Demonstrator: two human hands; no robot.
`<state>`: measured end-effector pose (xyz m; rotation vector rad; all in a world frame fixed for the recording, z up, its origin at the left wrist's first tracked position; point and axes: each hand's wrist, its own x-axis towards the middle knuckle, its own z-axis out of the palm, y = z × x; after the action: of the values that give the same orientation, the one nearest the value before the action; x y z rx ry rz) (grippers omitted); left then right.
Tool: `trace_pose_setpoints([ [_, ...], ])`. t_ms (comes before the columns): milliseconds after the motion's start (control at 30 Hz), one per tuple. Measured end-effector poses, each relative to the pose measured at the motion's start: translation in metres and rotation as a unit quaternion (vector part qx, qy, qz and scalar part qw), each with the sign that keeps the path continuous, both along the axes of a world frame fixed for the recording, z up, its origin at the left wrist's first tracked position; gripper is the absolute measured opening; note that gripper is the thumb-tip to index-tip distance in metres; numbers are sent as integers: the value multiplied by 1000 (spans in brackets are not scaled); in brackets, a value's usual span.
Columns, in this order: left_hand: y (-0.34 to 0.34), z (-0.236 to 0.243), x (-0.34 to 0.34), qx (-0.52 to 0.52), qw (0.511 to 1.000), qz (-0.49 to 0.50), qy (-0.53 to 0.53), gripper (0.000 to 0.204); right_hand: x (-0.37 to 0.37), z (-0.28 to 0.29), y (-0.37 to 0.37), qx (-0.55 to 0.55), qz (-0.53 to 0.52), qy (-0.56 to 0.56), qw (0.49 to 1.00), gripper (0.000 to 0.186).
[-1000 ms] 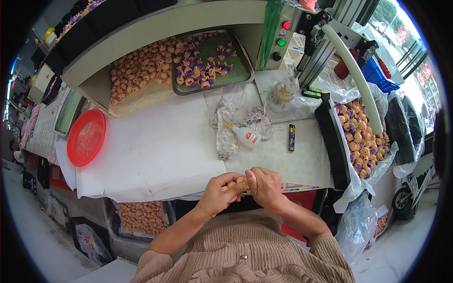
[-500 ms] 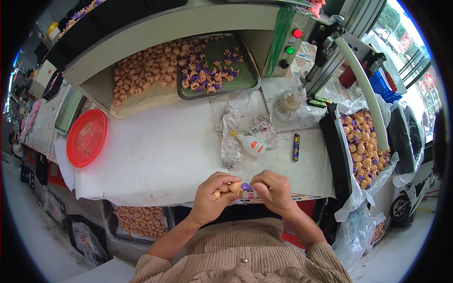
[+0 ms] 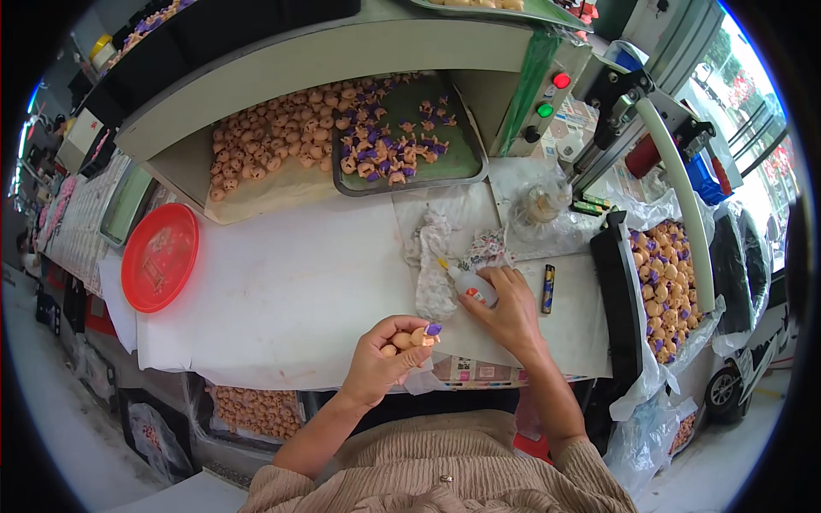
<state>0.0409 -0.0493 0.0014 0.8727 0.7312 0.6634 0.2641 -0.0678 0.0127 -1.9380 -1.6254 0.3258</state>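
Observation:
My left hand (image 3: 375,366) is closed around several small peach-coloured doll parts (image 3: 401,341). A purple piece (image 3: 434,329) sticks up at its fingertips, seemingly on a small doll body. Over the paper-covered table, my right hand (image 3: 513,318) has its thumb and fingers around a small white squeeze bottle (image 3: 467,285) with a yellow tip and a red label. The bottle lies tilted, its tip pointing up and left. Beside it are a crumpled pale cloth (image 3: 430,274) and a patterned rag (image 3: 487,248).
Under a shelf sit round doll heads (image 3: 265,137) and a dark tray (image 3: 475,167) of purple-and-peach bodies. At left stands a red plastic dish (image 3: 160,256). A black bin (image 3: 617,299) of assembled parts borders the right, near a lighter-like stick (image 3: 547,289) and a lever press (image 3: 620,115).
My right hand has left the parts by my left hand and moved forward to grasp the squeeze bottle. My left hand still holds the doll parts. The view has shifted slightly.

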Motion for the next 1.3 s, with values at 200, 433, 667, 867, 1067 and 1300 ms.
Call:
trace_pose_setpoints([
  [200,15,-9,-18,-115,991,-1,-70,36,-9,9,-10,49,-40,154,986,31],
  [433,22,-8,-12,-106,994,-4,-31,35,-13,37,-44,72,-53,376,922,32],
  [667,24,-16,-8,-104,994,-9,-28,36,-17,19,-46,147,24,291,945,39],
  [867,24,-19,-7,-109,994,-4,-26,36,-20,23,-40,142,29,229,963,36],
  [1067,25,-19,-6,-112,993,-12,-22,35,-21,20,-38,133,29,220,966,34],
  [1300,25,-24,-7,-105,994,-15,-12,36,-24,17,-37,110,22,223,968,34],
])
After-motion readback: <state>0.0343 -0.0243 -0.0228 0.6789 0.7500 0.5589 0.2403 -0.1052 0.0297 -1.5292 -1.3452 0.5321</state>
